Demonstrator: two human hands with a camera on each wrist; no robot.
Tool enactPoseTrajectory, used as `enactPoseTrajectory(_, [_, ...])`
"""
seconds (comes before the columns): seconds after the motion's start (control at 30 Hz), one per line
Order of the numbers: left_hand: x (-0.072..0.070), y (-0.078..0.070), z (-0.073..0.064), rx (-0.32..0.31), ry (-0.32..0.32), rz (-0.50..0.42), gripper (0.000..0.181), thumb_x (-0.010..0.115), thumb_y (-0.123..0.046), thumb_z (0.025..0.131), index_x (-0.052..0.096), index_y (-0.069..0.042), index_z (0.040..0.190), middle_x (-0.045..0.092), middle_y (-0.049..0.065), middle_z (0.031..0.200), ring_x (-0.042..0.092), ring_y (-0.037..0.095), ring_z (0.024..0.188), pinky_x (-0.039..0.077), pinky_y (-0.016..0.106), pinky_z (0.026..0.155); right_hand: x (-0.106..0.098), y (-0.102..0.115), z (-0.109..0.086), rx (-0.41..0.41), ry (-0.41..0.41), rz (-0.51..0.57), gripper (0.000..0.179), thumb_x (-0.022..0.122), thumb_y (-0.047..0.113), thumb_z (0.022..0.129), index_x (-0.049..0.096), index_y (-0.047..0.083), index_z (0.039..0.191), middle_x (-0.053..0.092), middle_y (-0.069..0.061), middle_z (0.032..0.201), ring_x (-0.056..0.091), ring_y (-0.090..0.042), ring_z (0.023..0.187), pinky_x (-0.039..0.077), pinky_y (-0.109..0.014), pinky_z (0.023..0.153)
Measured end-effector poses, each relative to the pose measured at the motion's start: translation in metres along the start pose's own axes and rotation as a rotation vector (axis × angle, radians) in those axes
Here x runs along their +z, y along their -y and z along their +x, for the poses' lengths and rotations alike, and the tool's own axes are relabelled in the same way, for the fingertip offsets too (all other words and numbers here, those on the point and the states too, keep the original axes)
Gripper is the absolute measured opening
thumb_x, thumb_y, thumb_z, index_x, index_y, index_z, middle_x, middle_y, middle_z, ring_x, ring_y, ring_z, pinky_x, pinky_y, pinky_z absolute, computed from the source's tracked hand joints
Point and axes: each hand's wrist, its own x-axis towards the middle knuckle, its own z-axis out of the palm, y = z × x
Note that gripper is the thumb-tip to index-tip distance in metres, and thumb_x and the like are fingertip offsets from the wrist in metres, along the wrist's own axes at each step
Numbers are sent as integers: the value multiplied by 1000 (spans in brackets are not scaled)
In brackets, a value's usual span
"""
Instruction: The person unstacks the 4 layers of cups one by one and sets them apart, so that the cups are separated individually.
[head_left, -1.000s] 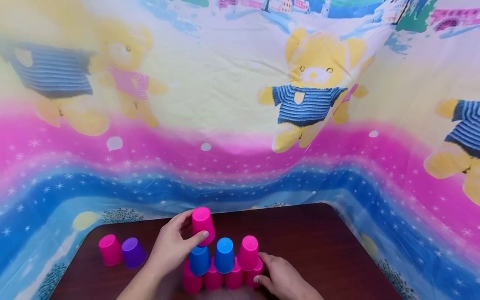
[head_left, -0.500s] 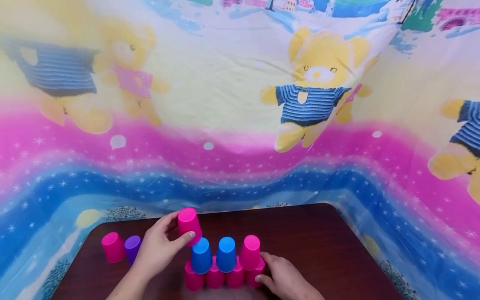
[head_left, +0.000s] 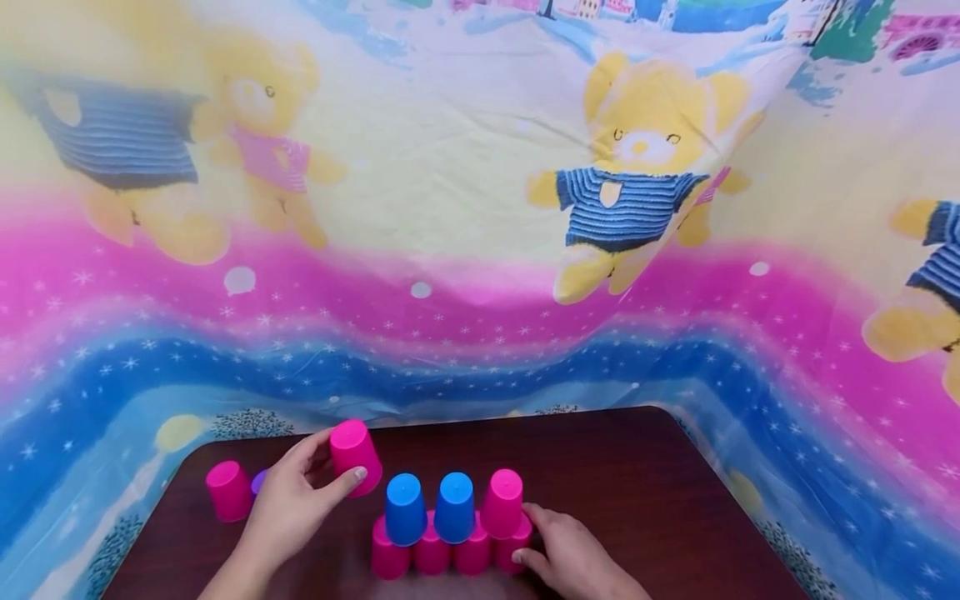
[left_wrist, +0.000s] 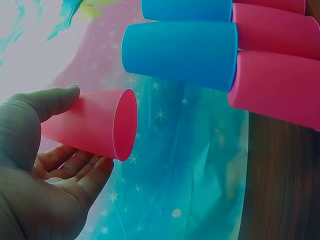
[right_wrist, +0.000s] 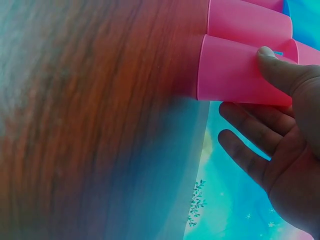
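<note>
My left hand [head_left: 292,492] grips an upside-down pink cup [head_left: 356,458] between thumb and fingers, in the air left of a stack. In the left wrist view, that pink cup [left_wrist: 97,122] is apart from the blue cup [left_wrist: 180,52] beside it. The stack's bottom row has several pink cups [head_left: 391,550]. On them stand a left blue cup [head_left: 406,510], a second blue cup [head_left: 455,508] and a pink cup [head_left: 503,504], all mouth down. My right hand [head_left: 570,550] holds the bottom row's right-end pink cup [right_wrist: 240,72], thumb on its near side, fingers at its far side.
Another pink cup [head_left: 228,492] stands on the table's left side. Beside it, a purple cup [head_left: 258,482] is mostly hidden behind my left hand. The dark wooden table [head_left: 637,475] backs onto a printed cloth [head_left: 465,333] with bears.
My left hand has carried its pink cup leftward, from above the left blue cup to beside the stack. The purple cup has become mostly covered. My right hand stays at the right-end cup.
</note>
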Motion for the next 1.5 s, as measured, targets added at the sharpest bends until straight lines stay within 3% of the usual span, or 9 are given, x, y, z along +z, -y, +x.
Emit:
enactPoseTrajectory(0.27, [-11, 10, -5, 4, -41, 23, 79, 85, -43, 87, 52, -8, 149, 65, 18, 135, 65, 38, 122, 58, 45, 96, -1, 2, 0, 4, 8, 12, 51, 77, 41, 94, 62, 16, 135, 71, 6, 120, 67, -9, 107, 60, -40, 91])
enactPoseTrajectory(0.63, [-35, 29, -14, -73, -44, 75, 82, 82, -49, 87, 51, -6, 150, 62, 22, 140, 59, 44, 129, 55, 48, 98, -1, 2, 1, -2, 13, 11, 51, 77, 41, 94, 61, 16, 135, 71, 6, 119, 67, -8, 106, 60, -40, 90])
enactPoseTrajectory(0.9, [-51, 38, -16, -174, -11, 134, 96, 78, -59, 86, 42, -3, 155, 55, 29, 144, 57, 47, 130, 57, 50, 95, -1, 1, 2, 21, 26, 5, 54, 77, 43, 94, 61, 15, 137, 71, 3, 121, 67, -11, 108, 60, -42, 90])
enactPoseTrajectory(1.23, [-60, 57, -25, -107, -135, 193, 79, 82, -51, 86, 54, -6, 144, 61, 27, 135, 62, 49, 122, 61, 48, 86, -1, 1, 2, 47, 27, -14, 55, 77, 43, 93, 62, 14, 137, 71, 2, 124, 67, -14, 110, 59, -45, 93])
enactPoseTrajectory(1.27, [-61, 59, -26, -104, -141, 198, 77, 82, -51, 86, 55, -6, 143, 62, 28, 135, 62, 50, 122, 61, 46, 85, -2, 1, 3, 49, 30, -11, 55, 77, 43, 93, 62, 14, 137, 71, 2, 124, 67, -13, 110, 59, -46, 93])
enactPoseTrajectory(1.37, [-64, 68, -29, -112, -149, 188, 75, 82, -50, 87, 56, -7, 142, 62, 28, 135, 62, 49, 122, 62, 27, 80, -2, 1, 3, 54, 36, -7, 55, 78, 43, 93, 61, 14, 137, 71, 2, 123, 67, -13, 109, 59, -46, 92])
enactPoseTrajectory(1.5, [-71, 77, -33, -197, -127, 154, 85, 80, -53, 88, 48, -2, 149, 57, 33, 140, 61, 49, 125, 57, 12, 74, -1, 2, 3, 50, 33, -15, 54, 78, 42, 93, 62, 15, 137, 71, 2, 125, 67, -13, 111, 59, -45, 93])
